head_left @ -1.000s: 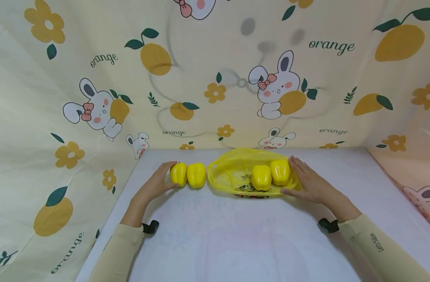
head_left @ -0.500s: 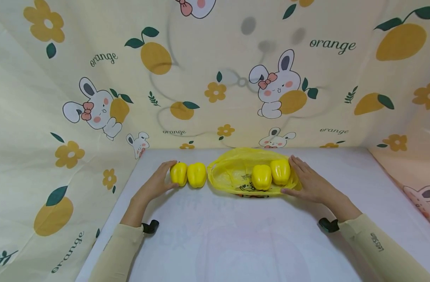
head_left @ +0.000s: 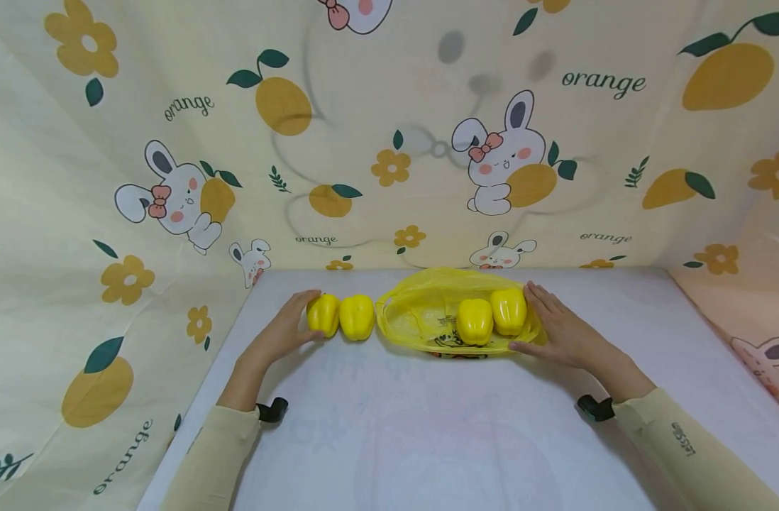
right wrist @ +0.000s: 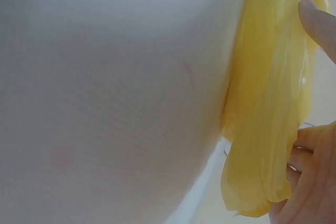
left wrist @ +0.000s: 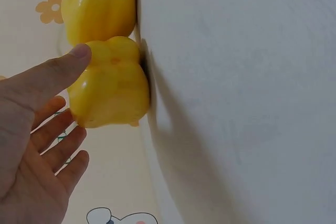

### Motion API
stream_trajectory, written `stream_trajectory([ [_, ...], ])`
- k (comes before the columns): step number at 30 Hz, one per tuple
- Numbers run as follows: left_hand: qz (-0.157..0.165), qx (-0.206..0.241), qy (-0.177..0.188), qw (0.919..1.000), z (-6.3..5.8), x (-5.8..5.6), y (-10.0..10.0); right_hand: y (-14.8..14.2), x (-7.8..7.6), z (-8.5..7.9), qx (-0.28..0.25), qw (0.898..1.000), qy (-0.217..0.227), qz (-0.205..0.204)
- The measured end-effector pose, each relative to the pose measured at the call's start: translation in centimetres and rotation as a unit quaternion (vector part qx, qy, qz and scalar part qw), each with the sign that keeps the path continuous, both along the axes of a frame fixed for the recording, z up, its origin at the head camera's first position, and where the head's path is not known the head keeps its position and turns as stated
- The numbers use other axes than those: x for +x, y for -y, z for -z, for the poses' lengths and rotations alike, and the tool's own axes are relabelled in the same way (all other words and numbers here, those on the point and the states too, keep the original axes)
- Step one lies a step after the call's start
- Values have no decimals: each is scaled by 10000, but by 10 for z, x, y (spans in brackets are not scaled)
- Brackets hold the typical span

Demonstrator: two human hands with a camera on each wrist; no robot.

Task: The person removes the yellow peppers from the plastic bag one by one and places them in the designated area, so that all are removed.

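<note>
In the head view, a row of glossy yellow bell peppers and a thin yellow plastic bag lies across the back of the white table. My left hand (head_left: 287, 326) holds the leftmost pepper (head_left: 323, 316), thumb on its near side and fingers on the far side. Another pepper (head_left: 357, 317) stands close beside it. The bag (head_left: 415, 316) lies with its mouth towards me, showing two peppers inside, one nearer the middle (head_left: 474, 321) and one at the right (head_left: 509, 311). My right hand (head_left: 562, 330) rests against the bag's right end, fingers fairly straight, thumb spread along the near rim.
A cream cloth (head_left: 377, 142) printed with rabbits, oranges and flowers rises right behind the white table (head_left: 396, 426) and along both sides. Each wrist wears a black camera strap, the left (head_left: 272, 411) and the right (head_left: 596, 409) just below the sleeves.
</note>
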State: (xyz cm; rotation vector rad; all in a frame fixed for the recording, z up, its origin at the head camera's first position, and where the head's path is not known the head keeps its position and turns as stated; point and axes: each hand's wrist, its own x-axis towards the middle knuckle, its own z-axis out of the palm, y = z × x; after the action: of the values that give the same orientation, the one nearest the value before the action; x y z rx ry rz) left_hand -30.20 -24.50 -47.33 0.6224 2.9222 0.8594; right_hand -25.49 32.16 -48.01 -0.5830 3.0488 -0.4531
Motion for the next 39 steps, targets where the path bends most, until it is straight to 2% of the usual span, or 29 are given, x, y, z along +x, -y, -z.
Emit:
stream_trajectory([
  [7,10,-47,-271,9996,-6,2,-8,0,0,1,-18,10000,-20,18],
  [17,234,15,-530,9983,-21,8,-33,-1,1,3,-36,10000,2,54],
  [27,351,20,-520,9980,-26,7,-59,1,2,2,-20,10000,24,57],
  [39,773,155,-591,9951,-30,5,-92,1,2,2,8,10000,22,51],
])
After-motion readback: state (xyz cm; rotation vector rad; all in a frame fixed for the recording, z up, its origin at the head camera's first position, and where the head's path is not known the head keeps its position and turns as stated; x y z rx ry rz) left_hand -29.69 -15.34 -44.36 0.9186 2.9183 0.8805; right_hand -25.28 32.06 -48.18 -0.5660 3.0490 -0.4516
